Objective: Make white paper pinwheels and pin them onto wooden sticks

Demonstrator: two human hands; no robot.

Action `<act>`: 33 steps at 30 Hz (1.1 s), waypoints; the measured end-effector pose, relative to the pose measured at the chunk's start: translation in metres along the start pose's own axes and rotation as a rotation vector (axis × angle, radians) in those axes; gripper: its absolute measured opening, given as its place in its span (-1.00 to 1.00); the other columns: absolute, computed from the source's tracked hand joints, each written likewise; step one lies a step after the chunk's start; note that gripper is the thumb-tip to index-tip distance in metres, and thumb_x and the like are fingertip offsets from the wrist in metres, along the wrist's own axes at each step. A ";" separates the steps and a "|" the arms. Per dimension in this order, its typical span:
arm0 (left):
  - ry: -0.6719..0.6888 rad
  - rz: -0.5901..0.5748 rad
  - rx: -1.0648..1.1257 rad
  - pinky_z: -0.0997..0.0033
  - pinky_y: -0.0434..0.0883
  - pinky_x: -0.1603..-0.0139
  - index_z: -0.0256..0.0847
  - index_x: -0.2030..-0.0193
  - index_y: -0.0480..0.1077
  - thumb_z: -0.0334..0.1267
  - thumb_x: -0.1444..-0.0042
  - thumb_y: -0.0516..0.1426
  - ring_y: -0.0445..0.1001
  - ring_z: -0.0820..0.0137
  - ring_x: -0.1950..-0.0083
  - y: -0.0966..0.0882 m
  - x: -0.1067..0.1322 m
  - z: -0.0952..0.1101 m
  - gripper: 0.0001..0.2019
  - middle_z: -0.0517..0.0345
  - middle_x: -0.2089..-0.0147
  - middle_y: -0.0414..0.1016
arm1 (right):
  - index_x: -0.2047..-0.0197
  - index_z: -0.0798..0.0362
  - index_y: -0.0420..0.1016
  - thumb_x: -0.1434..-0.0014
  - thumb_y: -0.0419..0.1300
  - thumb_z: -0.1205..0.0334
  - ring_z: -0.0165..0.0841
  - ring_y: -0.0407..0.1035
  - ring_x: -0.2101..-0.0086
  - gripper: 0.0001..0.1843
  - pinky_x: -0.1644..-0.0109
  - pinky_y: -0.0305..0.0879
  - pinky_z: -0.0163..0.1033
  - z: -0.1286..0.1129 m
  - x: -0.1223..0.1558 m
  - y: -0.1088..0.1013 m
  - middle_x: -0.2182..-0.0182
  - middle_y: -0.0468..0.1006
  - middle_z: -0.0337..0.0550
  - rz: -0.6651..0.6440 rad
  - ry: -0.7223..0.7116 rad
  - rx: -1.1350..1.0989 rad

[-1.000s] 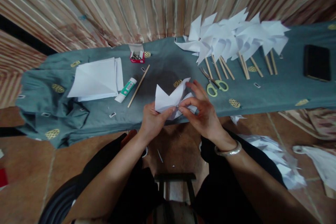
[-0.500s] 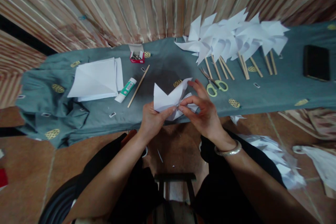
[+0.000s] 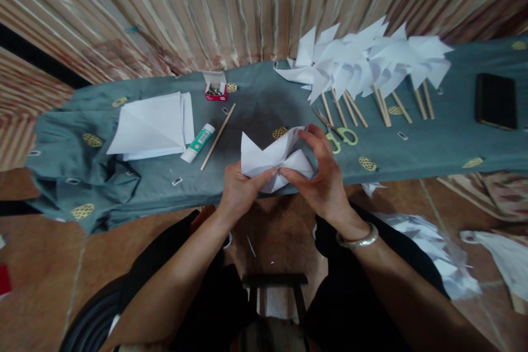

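A white paper pinwheel (image 3: 264, 159) without a stick is held between my hands at the table's near edge. My left hand (image 3: 239, 187) grips its left side, thumb close to the centre. On the right, my right hand (image 3: 324, 176) has its thumb pressed at the centre while its fingers curl around the right blade. A small pin head seems to sit at the middle, partly covered by the thumbs. Left of the pinwheel lie a wooden stick (image 3: 218, 136) and a glue stick (image 3: 198, 143). Green-handled scissors (image 3: 347, 135) rest just beyond my right hand.
A stack of white paper (image 3: 150, 125) lies at the left, near an open red box of pins (image 3: 215, 91). Several finished pinwheels (image 3: 371, 60) on sticks fill the back right. A dark flat object (image 3: 496, 100) sits farther right. Plastic-wrapped white paper (image 3: 433, 256) is on the floor.
My right hand's fingertips have left their pinch at the pinwheel's centre. Its thumb now presses there and the fingers have opened around the right blade. My left hand stays put.
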State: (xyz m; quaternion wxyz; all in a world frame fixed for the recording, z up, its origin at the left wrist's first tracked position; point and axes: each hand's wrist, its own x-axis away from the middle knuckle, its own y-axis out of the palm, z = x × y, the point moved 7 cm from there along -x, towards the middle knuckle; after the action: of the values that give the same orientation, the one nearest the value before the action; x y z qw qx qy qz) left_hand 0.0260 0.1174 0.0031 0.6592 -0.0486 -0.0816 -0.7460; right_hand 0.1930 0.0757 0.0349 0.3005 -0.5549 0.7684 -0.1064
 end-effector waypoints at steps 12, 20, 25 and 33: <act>-0.003 0.010 -0.001 0.38 0.50 0.29 -0.28 0.35 0.61 -0.22 0.25 0.42 0.55 0.33 0.35 -0.002 -0.001 -0.001 -0.73 0.11 0.32 0.66 | -0.39 0.02 0.03 0.00 0.39 0.05 -0.12 0.46 -0.04 -0.02 -0.15 0.43 0.04 0.016 0.000 0.014 -0.11 0.51 0.05 -0.058 0.276 -0.370; -0.011 0.004 0.002 0.40 0.49 0.30 -0.28 0.35 0.62 -0.23 0.24 0.41 0.55 0.35 0.36 -0.002 -0.001 -0.002 -0.73 0.11 0.33 0.66 | -0.40 0.07 0.00 0.05 0.40 0.08 -0.17 0.53 0.38 0.04 0.25 0.55 0.01 0.023 0.005 0.019 0.35 0.63 -0.18 -0.139 0.485 -0.472; -0.001 -0.007 0.016 0.41 0.49 0.31 -0.27 0.35 0.62 -0.23 0.23 0.41 0.55 0.36 0.37 0.000 -0.001 -0.002 -0.74 0.12 0.34 0.66 | -0.39 0.06 0.02 0.02 0.38 0.10 -0.19 0.52 0.41 0.00 0.28 0.55 -0.01 0.020 0.005 0.017 0.38 0.62 -0.22 -0.139 0.486 -0.428; 0.004 0.004 0.007 0.40 0.49 0.33 -0.25 0.39 0.61 -0.22 0.24 0.41 0.54 0.34 0.39 0.001 -0.002 -0.002 -0.77 0.12 0.36 0.65 | -0.35 0.12 0.13 0.05 0.38 0.14 -0.20 0.51 0.44 -0.06 0.32 0.54 -0.03 0.010 0.002 0.010 0.40 0.63 -0.21 -0.081 0.486 -0.312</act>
State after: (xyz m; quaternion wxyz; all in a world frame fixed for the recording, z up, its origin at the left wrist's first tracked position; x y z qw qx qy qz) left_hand 0.0270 0.1187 0.0005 0.6609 -0.0449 -0.0825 -0.7445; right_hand 0.1911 0.0795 0.0214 0.0140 -0.5830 0.8021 -0.1286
